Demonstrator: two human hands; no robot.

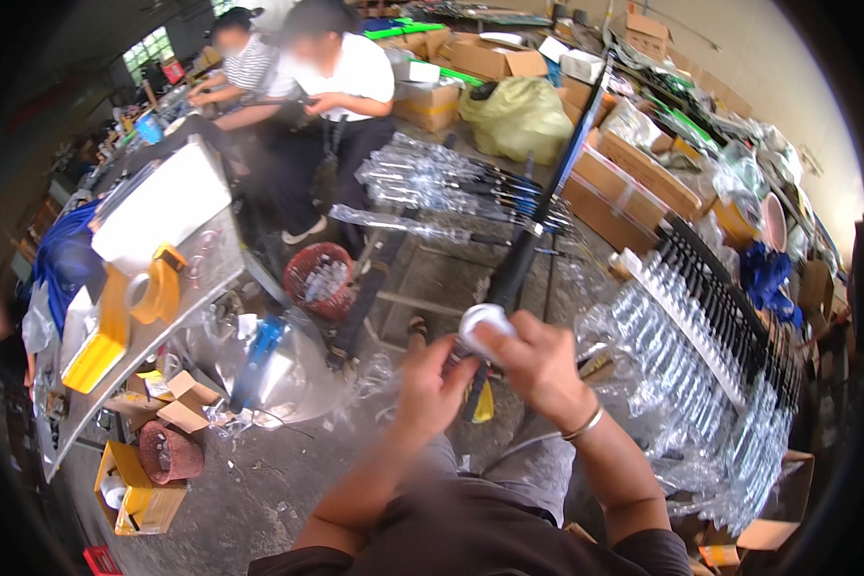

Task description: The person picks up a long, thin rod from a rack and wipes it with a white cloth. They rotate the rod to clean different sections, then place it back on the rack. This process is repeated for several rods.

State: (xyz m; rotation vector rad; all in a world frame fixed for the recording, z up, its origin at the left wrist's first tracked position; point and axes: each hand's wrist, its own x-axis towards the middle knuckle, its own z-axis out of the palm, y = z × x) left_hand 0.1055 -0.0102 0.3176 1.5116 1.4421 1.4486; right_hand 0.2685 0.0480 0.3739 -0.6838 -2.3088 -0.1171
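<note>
A long black fishing rod [518, 257] slants up and away from my hands, its thick handle end nearest me. At that end is a white round piece [487, 324]; whether it is a tape roll or a cap I cannot tell. My right hand [540, 370] is closed on it, the thumb pressed on its face. Just to the left, my left hand [434, 389] is closed, thumb and fingertips pinched together beside the white piece. What lies between those fingertips is hidden. Beyond, several plastic-wrapped rods [432, 187] lie side by side.
At right a rack [686, 331] carries many wrapped rods. On the left, a table [197, 278] bears a yellow tape dispenser [154, 288]. A red basket [319, 278], an open carton [134, 494] and plastic film lie about the floor. Two people [331, 86] sit beyond; boxes [614, 187] stack behind.
</note>
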